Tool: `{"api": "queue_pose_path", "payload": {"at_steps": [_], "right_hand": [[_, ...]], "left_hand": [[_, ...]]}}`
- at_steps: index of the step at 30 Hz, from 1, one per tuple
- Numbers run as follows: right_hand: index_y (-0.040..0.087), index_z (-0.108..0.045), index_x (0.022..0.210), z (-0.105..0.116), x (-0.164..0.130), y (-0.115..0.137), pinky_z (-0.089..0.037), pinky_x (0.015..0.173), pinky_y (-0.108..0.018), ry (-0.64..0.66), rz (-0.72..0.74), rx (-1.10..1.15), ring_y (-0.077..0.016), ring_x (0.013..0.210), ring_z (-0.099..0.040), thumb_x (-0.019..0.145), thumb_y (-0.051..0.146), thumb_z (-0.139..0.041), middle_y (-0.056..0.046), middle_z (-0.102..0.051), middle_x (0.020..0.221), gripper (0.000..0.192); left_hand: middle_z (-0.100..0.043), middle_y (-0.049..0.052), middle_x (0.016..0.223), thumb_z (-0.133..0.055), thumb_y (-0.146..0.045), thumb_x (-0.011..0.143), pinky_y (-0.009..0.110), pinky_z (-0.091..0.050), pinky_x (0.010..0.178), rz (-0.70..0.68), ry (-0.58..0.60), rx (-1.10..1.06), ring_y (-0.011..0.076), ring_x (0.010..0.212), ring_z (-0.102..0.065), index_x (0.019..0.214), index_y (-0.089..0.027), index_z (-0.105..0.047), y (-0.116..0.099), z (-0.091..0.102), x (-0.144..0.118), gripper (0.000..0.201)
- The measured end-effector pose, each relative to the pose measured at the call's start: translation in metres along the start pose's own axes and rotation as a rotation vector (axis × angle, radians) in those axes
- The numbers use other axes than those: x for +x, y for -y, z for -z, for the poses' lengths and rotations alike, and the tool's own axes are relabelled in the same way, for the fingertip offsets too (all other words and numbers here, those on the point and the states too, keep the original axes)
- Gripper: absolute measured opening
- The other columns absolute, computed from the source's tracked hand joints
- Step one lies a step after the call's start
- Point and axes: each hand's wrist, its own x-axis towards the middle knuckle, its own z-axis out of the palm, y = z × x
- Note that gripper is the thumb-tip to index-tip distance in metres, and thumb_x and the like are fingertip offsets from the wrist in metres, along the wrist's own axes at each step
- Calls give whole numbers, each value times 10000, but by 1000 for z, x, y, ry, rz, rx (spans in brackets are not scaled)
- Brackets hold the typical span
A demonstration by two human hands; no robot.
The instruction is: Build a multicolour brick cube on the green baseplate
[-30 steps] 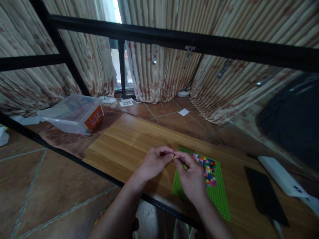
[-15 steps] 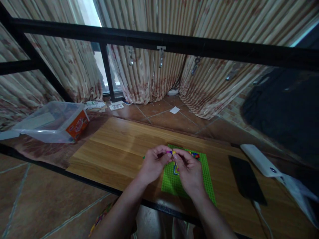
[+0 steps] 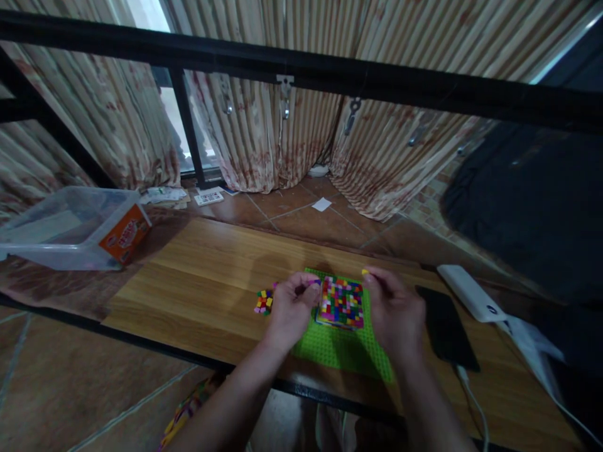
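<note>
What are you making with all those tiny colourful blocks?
A person sits at a wooden table with a green baseplate in front of them. A square patch of many-coloured small bricks is built on it. The left hand pinches a tiny brick at the patch's left edge, and the right hand holds up a small yellow brick beside the patch. A little heap of loose bricks lies left of the plate, and a black phone lies to the right.

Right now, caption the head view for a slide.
Two hands, left hand and right hand, pinch small bricks beside a multicoloured block on a green baseplate.
</note>
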Motion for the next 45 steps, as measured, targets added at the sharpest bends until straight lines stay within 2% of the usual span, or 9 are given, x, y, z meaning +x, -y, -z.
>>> {"api": "queue_pose_path", "payload": {"at_steps": [3, 6, 10, 15, 23, 33, 37, 40, 45], "right_hand": [[185, -701, 897, 24, 14, -26, -515, 741, -348, 4, -81, -38, -223, 773, -665, 836, 381, -584, -60, -712, 816, 237], [202, -709, 892, 35, 16, -39, -508, 765, -342, 156, -43, -110, -224, 834, -667, 832, 372, -579, -59, -719, 893, 222], [216, -709, 891, 34, 11, -37, -497, 776, -332, 371, 14, -126, -213, 857, -663, 847, 351, -550, -51, -715, 929, 213], [218, -696, 839, 26, 10, -31, -479, 753, -324, 443, 88, -195, -201, 823, -648, 854, 316, -527, -41, -693, 880, 195], [202, -666, 818, 16, 8, -32, -471, 698, -316, 411, 141, -280, -184, 735, -624, 826, 284, -511, -50, -658, 863, 176], [193, -683, 760, 8, 7, -37, -498, 652, -309, 341, -10, -117, -183, 722, -632, 771, 344, -559, -57, -653, 844, 196], [184, -688, 775, 6, 7, -43, -505, 620, -309, 322, -144, -25, -186, 675, -632, 722, 386, -619, -60, -682, 800, 220], [179, -695, 814, 7, 9, -47, -506, 603, -318, 322, -229, 16, -197, 654, -637, 674, 414, -669, -60, -694, 767, 275], [172, -690, 938, 10, 12, -54, -518, 653, -338, 285, -280, 74, -207, 725, -659, 700, 451, -679, -89, -714, 900, 367]], "left_hand": [[-635, -3, 671, -653, -217, 706, 209, -441, 571, 27, -35, -28, 87, 570, -551, 780, -142, -651, -5, 7, 5, 106], [-645, 3, 676, -647, -211, 709, 207, -444, 568, 33, -51, -30, 80, 559, -544, 785, -135, -652, -8, 10, 7, 108], [-656, 10, 691, -649, -211, 713, 204, -447, 571, 40, -49, -35, 80, 571, -549, 800, -133, -658, -7, 10, 7, 118], [-660, 12, 691, -661, -214, 704, 205, -452, 567, 42, -40, -37, 81, 571, -550, 792, -135, -667, -7, 10, 8, 118], [-659, 13, 681, -669, -218, 697, 198, -452, 564, 43, -34, -40, 80, 575, -553, 782, -137, -670, -8, 12, 7, 117], [-652, 8, 680, -660, -193, 707, 218, -459, 595, 53, -30, -40, 83, 579, -548, 773, -137, -668, -9, 13, 7, 86], [-655, 6, 688, -662, -190, 706, 219, -461, 600, 59, -30, -55, 84, 584, -553, 783, -142, -672, -9, 13, 8, 92], [-652, 4, 687, -667, -192, 703, 218, -462, 598, 60, -33, -54, 85, 584, -555, 785, -142, -674, -9, 14, 8, 96], [-652, 6, 686, -670, -194, 700, 216, -460, 594, 59, -36, -52, 85, 587, -555, 783, -140, -678, -10, 14, 7, 99]]}}
